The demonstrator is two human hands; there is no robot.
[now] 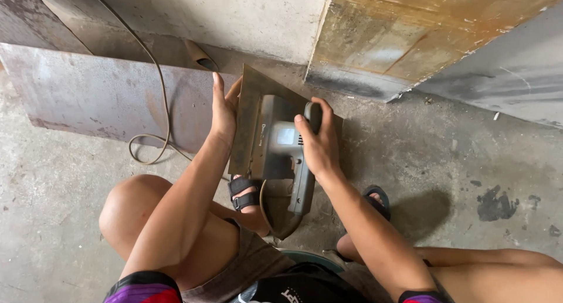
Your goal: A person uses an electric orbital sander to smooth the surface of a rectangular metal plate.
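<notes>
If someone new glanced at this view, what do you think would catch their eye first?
Most likely the grey power tool at the centre, gripped by the right hand against a small rusty metal sheet that the left hand steadies by its edge. Next, the long rusty steel plate leaning at the left with a cable looped across it, and below, the sandalled foot on the concrete floor.
</notes>
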